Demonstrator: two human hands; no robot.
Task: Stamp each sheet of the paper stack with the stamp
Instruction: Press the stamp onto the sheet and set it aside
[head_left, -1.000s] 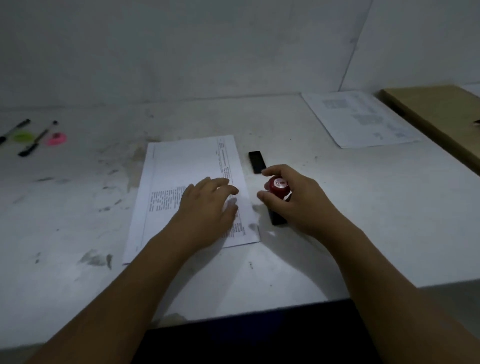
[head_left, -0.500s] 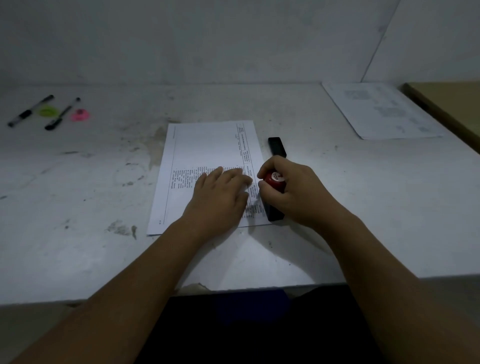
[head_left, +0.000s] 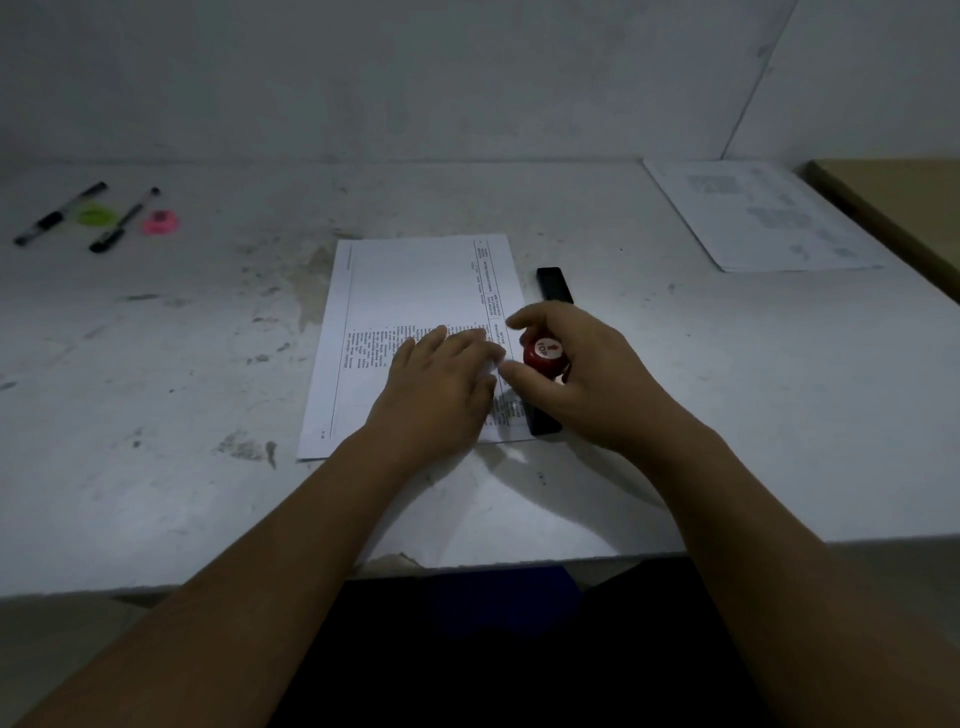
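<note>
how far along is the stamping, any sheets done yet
Possibly done: sheets lying far right, no mark legible. In hand: left hand flat on the paper stack, right hand gripping the red stamp at its right edge. Left: the top sheet shows no mark yet.

Office-like desk (head_left: 156, 493), printed sheets (head_left: 763, 218), pens (head_left: 124, 221), bare wall (head_left: 415, 78)
</note>
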